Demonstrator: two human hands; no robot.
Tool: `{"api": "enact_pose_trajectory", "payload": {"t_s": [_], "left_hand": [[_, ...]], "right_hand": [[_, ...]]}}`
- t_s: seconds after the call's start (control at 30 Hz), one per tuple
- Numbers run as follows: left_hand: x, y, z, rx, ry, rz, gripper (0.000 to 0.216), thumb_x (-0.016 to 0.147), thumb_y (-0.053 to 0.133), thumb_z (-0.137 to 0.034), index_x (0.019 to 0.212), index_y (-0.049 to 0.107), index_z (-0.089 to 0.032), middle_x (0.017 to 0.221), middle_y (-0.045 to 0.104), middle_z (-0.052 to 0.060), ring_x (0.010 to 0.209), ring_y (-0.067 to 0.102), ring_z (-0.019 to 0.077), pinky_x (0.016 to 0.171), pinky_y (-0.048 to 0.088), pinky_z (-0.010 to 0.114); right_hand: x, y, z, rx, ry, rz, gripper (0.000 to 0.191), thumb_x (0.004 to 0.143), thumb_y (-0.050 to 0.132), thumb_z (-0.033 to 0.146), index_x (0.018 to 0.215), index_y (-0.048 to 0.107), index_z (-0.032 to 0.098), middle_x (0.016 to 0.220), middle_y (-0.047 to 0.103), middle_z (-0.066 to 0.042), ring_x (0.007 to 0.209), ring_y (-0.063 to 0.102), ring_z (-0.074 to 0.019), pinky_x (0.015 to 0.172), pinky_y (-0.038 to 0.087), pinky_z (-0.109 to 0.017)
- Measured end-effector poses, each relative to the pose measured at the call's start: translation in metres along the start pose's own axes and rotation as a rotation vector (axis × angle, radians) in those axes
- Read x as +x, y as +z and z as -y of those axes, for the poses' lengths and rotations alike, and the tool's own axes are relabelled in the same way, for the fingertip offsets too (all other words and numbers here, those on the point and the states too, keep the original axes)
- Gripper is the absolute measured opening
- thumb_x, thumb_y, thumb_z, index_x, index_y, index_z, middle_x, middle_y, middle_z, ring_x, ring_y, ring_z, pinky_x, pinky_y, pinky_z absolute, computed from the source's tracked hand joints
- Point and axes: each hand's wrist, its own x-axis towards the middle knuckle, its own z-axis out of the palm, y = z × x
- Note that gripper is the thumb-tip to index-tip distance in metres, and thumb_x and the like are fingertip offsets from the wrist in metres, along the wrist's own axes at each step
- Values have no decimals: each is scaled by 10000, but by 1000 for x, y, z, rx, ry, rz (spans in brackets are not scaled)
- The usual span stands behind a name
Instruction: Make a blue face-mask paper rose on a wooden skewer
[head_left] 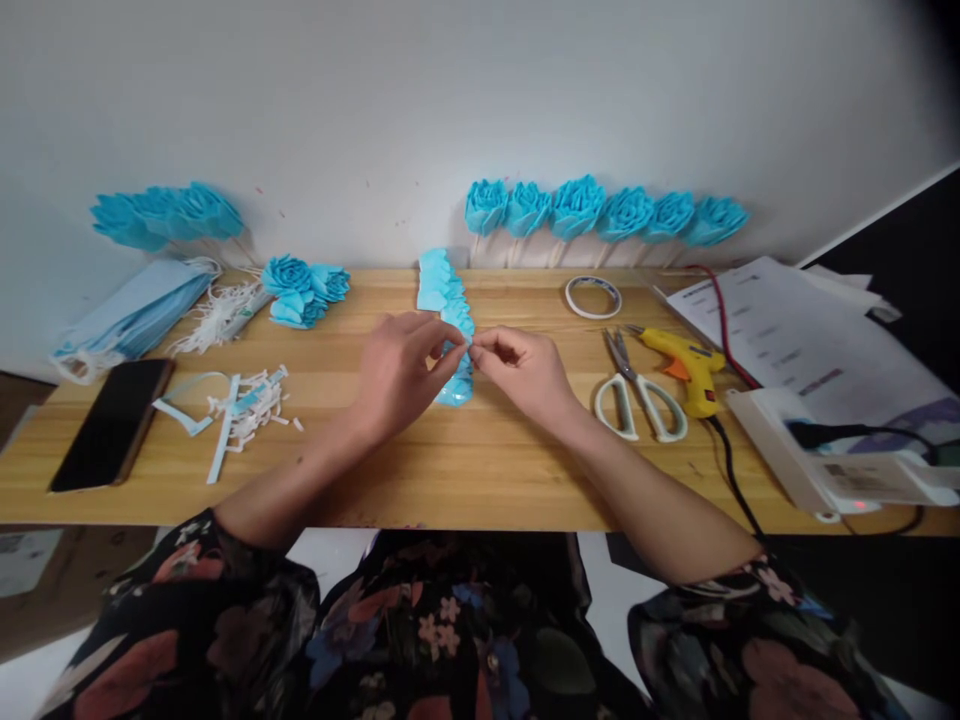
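A light-blue strip of overlapping petal pieces lies lengthwise on the wooden table, its far end flat and the nearer part ruffled. My left hand is over its left side, thumb and forefinger pinched at the strip's right edge. From the right, my right hand meets it with a pinch at the same spot. The fingertips of both hands nearly touch, on what looks like a petal edge of the strip. The fingers hide part of the strip's middle, and its near end shows below them.
On the right are scissors, a yellow glue gun, a tape roll, papers and a power strip. Leftward lie a phone, scraps, face masks and blue flowers. Stemmed blue flowers lean on the wall.
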Motion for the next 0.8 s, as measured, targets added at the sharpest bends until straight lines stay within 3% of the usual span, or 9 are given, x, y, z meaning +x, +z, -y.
{"api": "enact_pose_trajectory", "payload": {"t_s": [0.2,0.67,0.8], "left_hand": [[-5,4,1,32,-12,-1,84,931,672,-272,902,722,-211,688,631,-10,706,571,152,700,333,316],[-3,8,2,-8,-41,-38,113,899,617,-190,830,706,-198,655,600,-7,671,549,152,686,327,327],[-1,7,1,-119,-152,2,114,865,620,-189,787,702,-195,638,613,-10,621,519,131,654,346,305]], "right_hand": [[-2,2,1,-51,-45,-27,144,834,634,282,779,726,187,685,679,2,630,568,-122,611,429,-258],[-2,3,-2,-104,-61,-55,158,837,641,276,824,773,189,695,707,-6,617,564,-125,615,437,-264],[-1,2,-2,-91,-40,-49,154,833,637,275,818,764,190,717,721,-11,640,588,-133,635,456,-270]]}}
